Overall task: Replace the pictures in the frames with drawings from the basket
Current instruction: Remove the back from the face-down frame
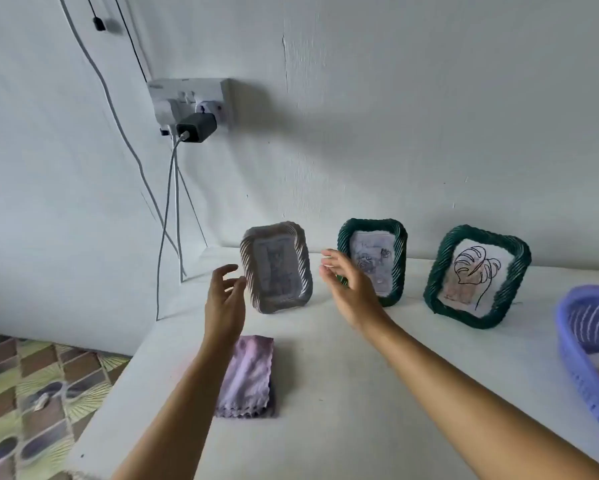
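Three small woven frames stand upright on a white table [326, 393] by the wall. The grey frame [276, 267] at the left holds a faint picture. A dark green frame [372, 259] in the middle holds a pale picture, and another green frame [477, 275] to its right shows a black line drawing of a leaf. My left hand [224, 299] is just left of the grey frame, fingers spread, holding nothing. My right hand [348, 289] is spread open between the grey and middle frames, partly covering the middle one. A purple plastic basket [582, 344] sits at the right edge.
A folded lilac cloth [248, 375] lies on the table under my left forearm. A wall socket with a black charger [196, 128] and hanging cables [168, 220] is above the table's left corner. Patterned floor [31, 393] shows beyond the left table edge.
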